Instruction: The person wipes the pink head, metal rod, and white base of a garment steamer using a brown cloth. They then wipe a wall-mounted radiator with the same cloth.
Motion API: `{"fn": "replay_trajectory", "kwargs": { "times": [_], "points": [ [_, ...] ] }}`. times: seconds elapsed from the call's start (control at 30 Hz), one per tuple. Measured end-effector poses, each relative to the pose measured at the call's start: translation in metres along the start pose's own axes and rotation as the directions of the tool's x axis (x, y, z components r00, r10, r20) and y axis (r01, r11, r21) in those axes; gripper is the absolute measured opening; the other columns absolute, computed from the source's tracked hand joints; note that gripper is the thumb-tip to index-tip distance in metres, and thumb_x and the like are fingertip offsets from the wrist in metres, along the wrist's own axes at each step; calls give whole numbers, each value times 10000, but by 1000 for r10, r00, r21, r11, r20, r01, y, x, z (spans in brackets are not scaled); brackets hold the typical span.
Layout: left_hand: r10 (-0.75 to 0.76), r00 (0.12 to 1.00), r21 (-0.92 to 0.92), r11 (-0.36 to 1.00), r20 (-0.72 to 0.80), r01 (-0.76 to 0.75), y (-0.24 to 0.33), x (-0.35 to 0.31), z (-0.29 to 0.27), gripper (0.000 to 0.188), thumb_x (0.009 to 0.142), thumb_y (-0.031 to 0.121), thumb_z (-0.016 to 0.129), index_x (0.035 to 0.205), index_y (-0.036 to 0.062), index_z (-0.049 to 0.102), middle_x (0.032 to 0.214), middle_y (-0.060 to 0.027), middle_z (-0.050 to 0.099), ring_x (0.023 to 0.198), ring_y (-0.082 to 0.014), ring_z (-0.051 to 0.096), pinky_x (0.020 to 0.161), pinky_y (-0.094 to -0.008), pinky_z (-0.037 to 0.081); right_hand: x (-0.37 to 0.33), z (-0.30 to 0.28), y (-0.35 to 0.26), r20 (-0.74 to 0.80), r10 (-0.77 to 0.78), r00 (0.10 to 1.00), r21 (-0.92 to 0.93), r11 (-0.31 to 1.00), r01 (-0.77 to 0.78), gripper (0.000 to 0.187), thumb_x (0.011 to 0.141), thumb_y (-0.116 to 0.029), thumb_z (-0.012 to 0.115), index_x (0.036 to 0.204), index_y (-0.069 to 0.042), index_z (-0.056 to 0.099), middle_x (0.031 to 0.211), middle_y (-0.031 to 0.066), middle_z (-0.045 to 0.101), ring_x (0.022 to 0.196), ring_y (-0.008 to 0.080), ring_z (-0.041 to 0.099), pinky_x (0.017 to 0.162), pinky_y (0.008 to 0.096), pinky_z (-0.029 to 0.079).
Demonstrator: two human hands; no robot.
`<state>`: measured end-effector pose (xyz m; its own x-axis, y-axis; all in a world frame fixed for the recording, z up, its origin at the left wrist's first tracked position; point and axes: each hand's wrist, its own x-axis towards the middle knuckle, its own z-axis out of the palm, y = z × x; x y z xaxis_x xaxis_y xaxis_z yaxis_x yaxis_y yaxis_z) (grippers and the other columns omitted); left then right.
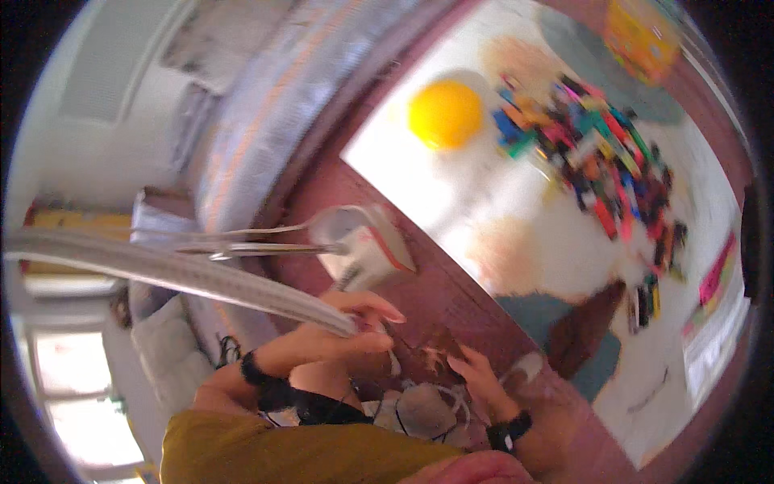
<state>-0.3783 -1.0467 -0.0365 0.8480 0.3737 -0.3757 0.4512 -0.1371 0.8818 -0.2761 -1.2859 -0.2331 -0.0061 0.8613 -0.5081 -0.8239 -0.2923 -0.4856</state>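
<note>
My left hand (367, 323) is closed round the lower end of a long, pale strip (201, 278) with rows of fine marks, like a ruler. The strip slants up and away to the left edge. Lower and to the right, my right hand (480, 379) has its fingers bent near a dark brown piece (443, 351). Blur hides exactly what it grips. Just beyond my left hand is a white cup (371, 246) with a red band, holding several long thin metallic tools (266, 248).
A large white sheet (419, 177) with brown and grey-blue patches covers much of the reddish surface (322, 181). On it lie a heap of colourful pens or crayons (605, 161) and a round yellow object (445, 114). A yellow box (641, 40) stands far right.
</note>
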Motion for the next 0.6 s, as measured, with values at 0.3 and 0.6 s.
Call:
{"fn": "replay_trajectory", "kwargs": {
  "times": [0.3, 0.6],
  "points": [
    [-165, 985, 246, 953, -58, 174, 21, -80, 0, 703, 738, 418, 838, 1261, 40, 558, 1110, -84, 606, 1022, -189, 575, 865, -338, 482, -10, -22, 61, -64, 32, 997, -127, 991, -40, 447, 986, -262, 530, 1351, -7, 487, 1307, 101, 552, 1189, 236, 525, 1041, 389, 397],
    [-387, 789, -92, 915, -476, 393, 122, -199, -76, 337, 882, 295, 714, 1075, 20, 682, 854, -63, 699, 755, -142, 665, 655, -274, 543, -114, 82, -55, -113, 212, 971, 121, 973, -198, 495, 1017, -402, 445, 1295, -5, 540, 1283, 109, 579, 1169, 284, 548, 1067, 424, 388]
  ]
}}
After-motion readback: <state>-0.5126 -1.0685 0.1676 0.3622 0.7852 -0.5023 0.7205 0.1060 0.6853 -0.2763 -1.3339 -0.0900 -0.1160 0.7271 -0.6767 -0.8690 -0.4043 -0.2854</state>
